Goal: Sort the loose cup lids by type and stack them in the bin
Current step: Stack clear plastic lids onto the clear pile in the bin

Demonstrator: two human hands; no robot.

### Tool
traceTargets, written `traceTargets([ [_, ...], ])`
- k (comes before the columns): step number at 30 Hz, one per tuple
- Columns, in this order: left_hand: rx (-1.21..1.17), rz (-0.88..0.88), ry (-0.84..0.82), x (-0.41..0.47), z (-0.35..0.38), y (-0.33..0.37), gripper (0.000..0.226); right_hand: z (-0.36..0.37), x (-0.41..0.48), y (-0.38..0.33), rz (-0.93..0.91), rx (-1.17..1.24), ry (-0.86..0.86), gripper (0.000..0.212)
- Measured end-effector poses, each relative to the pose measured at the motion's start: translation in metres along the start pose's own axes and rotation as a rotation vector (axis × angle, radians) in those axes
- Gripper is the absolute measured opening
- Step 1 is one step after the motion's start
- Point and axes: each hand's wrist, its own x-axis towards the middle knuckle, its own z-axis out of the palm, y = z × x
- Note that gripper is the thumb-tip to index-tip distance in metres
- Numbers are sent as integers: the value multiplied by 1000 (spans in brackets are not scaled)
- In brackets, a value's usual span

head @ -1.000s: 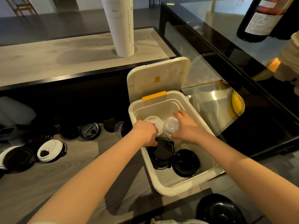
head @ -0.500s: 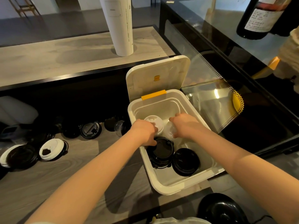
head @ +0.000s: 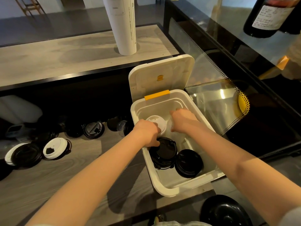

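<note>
A head-worn view looked down at a white bin (head: 162, 186), right of centre in the frame, with its hinged cover standing open. Both of the person's bare arms reached into it. The left hand (head: 146, 132) was curled against the near edge of a stack of white lids (head: 156, 121) in the bin's upper half; whether it gripped them could not be told. The right hand (head: 184, 119), just beside it, had its fingers bent down around some clear lids (head: 176, 137). Two stacks of black lids (head: 164, 152) (head: 189, 163) sat side by side in the bin's lower half. The sorting looked partly done. On the grey wood surface (head: 65, 176) at the left lay unsorted lids: a loose white lid (head: 55, 148), a loose black lid (head: 93, 129), and several more black ones in shadow.
</note>
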Motion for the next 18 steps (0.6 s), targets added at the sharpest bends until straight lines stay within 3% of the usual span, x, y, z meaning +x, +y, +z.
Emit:
traceTargets([
  [13, -25, -31, 22, 0, -4, 2, 49, 12, -10, 5, -74, 45, -28, 59],
  [18, -107, -62, 172, -5, -7, -3, 47, 10, -18, 9, -59, 147, -30, 74],
])
